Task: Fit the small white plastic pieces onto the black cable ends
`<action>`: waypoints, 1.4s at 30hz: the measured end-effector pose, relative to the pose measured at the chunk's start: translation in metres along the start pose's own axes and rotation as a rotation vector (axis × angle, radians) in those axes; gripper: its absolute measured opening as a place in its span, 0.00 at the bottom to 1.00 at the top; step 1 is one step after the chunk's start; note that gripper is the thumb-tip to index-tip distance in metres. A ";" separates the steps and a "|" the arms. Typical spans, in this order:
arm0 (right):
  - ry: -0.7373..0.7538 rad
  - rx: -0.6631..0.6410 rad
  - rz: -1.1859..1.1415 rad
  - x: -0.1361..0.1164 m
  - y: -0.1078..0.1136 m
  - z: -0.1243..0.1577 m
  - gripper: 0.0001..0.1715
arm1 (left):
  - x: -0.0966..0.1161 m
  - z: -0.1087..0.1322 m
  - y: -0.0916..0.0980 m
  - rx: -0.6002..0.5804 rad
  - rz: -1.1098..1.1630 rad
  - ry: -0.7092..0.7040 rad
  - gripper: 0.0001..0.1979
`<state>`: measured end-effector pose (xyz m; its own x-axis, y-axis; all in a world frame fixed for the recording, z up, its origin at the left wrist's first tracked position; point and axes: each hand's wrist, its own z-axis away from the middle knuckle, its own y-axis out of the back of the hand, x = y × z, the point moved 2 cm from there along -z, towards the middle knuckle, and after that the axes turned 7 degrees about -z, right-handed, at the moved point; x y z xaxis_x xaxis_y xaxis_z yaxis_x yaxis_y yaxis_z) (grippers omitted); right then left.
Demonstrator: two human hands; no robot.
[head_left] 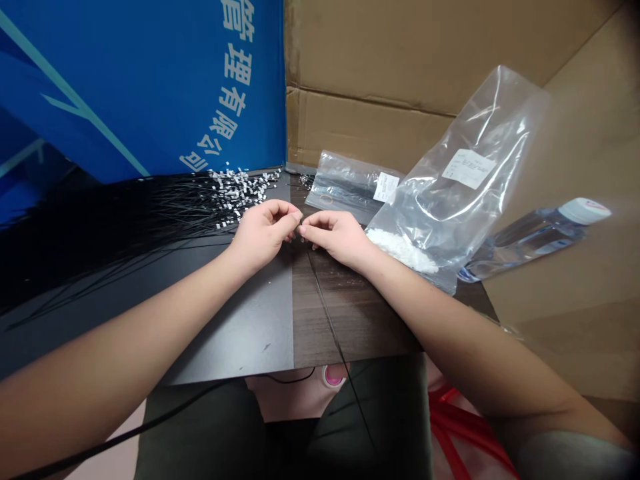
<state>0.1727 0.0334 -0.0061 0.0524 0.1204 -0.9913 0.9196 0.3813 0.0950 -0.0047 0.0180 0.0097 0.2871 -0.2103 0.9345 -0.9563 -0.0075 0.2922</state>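
At far left, a blue banner with white Chinese characters stands at the back of a dark table. In front of it lies one large spread of thin black cables, too many to count, with dozens of small white connectors bunched at their far ends. Just beyond that bunch sits one small cluster of tiny metal-looking bits.

Two hands work at the middle of the table, just beside the connector ends. The left hand is curled, and its fingertips are pinched narrow. The right hand is pinched the same way, its fingertips meeting the left's. Whatever they hold between them is too small to make out.

To the right lie two clear plastic bags, each with one white label. The smaller bag lies flat and holds dark coiled wire. The larger bag leans against a cardboard box and holds a heap of white pieces at its bottom. Further right lies one plastic water bottle with a white cap, on its side. Below the table's edge are the person's dark trousers and, at lower right, a red plastic stool.
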 end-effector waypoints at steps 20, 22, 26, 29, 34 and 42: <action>0.048 0.133 -0.311 -0.038 0.066 -0.002 0.13 | -0.012 -0.006 -0.006 -0.063 -0.372 -0.072 0.13; 0.054 0.123 -0.386 -0.039 0.075 -0.002 0.14 | -0.010 -0.010 -0.015 -0.146 -0.559 -0.135 0.12; 0.054 0.086 -0.458 -0.031 0.079 -0.005 0.16 | -0.001 -0.027 -0.035 -0.284 -0.767 -0.204 0.11; 0.046 0.087 -0.476 -0.025 0.078 -0.008 0.16 | 0.003 -0.044 -0.046 -0.340 -0.792 -0.219 0.09; 0.056 0.110 -0.516 -0.024 0.077 -0.010 0.16 | -0.003 -0.056 -0.052 -0.388 -0.771 -0.295 0.09; 0.057 0.131 -0.385 -0.027 0.074 -0.011 0.17 | -0.008 -0.053 -0.061 -0.281 -0.821 -0.210 0.07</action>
<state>0.2351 0.0688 0.0285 -0.3237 0.0442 -0.9451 0.9098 0.2887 -0.2982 0.0543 0.0723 -0.0051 0.8334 -0.4188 0.3607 -0.3974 -0.0006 0.9176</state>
